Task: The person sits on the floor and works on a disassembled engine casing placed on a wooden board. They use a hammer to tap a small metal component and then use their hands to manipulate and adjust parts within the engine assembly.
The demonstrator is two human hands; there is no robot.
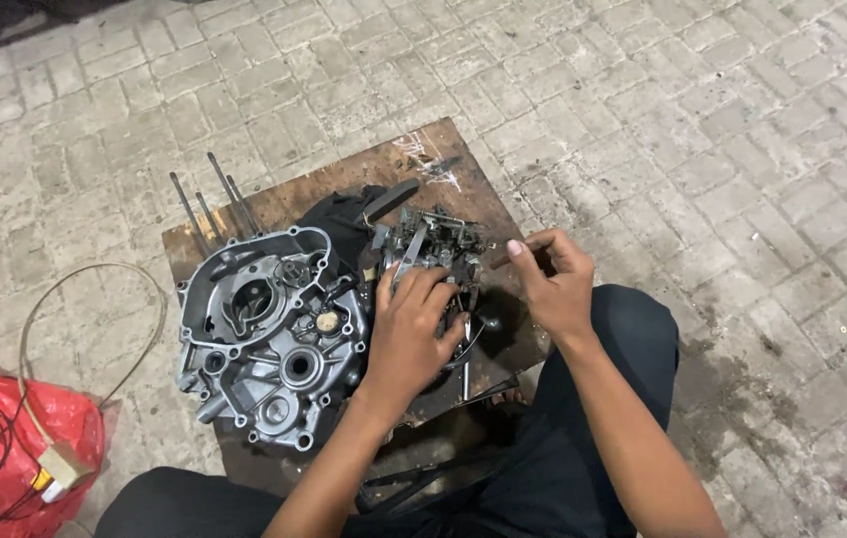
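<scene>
The left hand lies palm down with its fingers curled over a small metal carburettor-like part on the wooden board, just right of the grey engine casing. The part lies directly under and just beyond those fingers, its long axis running roughly near to far. The right hand hovers just right of it, fingers pinched on a thin dark rod-like tool whose tip points left toward the part; the left hand is nearer.

Dim, flat, cool overhead light; soft shadows, slight blur, mild wide-angle bending at the edges.
</scene>
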